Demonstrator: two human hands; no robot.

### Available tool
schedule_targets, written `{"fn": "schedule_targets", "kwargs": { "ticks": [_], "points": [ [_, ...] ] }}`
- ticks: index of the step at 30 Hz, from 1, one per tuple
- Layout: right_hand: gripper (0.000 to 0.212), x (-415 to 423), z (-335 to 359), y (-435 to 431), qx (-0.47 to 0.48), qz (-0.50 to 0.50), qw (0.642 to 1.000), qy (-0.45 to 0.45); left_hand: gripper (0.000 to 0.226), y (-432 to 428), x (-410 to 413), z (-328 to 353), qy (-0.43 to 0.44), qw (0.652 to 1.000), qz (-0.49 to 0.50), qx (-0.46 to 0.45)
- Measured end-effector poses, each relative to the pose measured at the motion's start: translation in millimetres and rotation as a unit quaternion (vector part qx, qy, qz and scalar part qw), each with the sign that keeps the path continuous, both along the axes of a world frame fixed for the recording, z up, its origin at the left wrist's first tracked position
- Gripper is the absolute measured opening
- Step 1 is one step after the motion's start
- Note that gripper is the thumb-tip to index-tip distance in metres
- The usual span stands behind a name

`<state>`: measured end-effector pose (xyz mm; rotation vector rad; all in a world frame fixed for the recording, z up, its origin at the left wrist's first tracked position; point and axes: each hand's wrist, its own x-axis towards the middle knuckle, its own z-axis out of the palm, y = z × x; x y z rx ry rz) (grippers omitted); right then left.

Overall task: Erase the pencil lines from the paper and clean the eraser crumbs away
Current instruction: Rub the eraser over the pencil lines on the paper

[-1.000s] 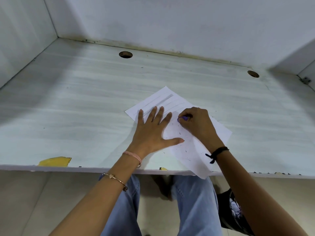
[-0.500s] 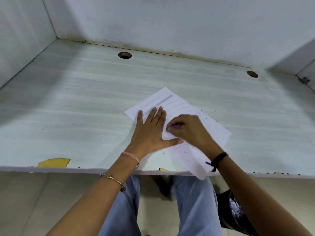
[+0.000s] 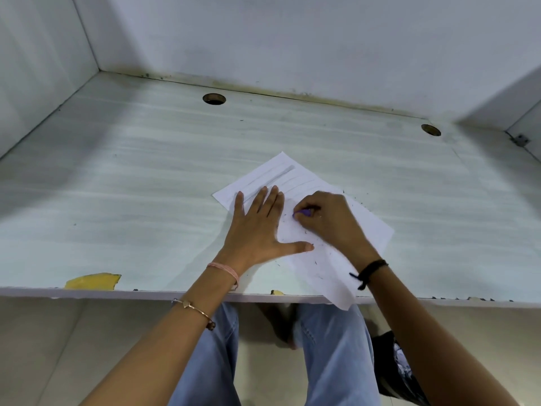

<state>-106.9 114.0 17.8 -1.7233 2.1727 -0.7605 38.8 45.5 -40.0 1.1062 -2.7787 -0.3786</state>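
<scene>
Pale, streaky desk top (image 3: pixel 117 186) fills the middle of the frame, walled in by white panels at the back and both sides. Two round holes are cut through it, one at upper centre (image 3: pixel 214 98) and one at upper right (image 3: pixel 431 130); their insides are too dark to make out. A sheet of paper (image 3: pixel 371 230) lies slanted right of centre, its lower corner hanging past the desk's front edge.

The left hand (image 3: pixel 257 230) lies flat on the sheet's left part, fingers straight and spread, thumb out to the right. Just beside it, the right hand (image 3: pixel 330 221) is curled and pinches a small purple eraser (image 3: pixel 304 213) at the paper's surface; only a sliver shows between the fingertips.

Faint pencil lines (image 3: pixel 275 177) cross the sheet's upper corner, partly covered by the left fingers. Dark crumbs (image 3: pixel 316 262) dot the paper around the hands and the desk by its right edge. Blue jeans (image 3: pixel 336 347) under the desk are cut off at the bottom.
</scene>
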Motion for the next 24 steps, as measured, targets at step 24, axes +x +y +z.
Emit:
{"fn": "schedule_targets", "kwargs": {
  "ticks": [24],
  "points": [
    [0.005, -34.7, -16.5, 12.7, -0.072, -0.154, 0.971, -0.166, 0.098, 2.9, 2.5, 1.1, -0.007, 1.000, -0.009, -0.003]
  ]
}}
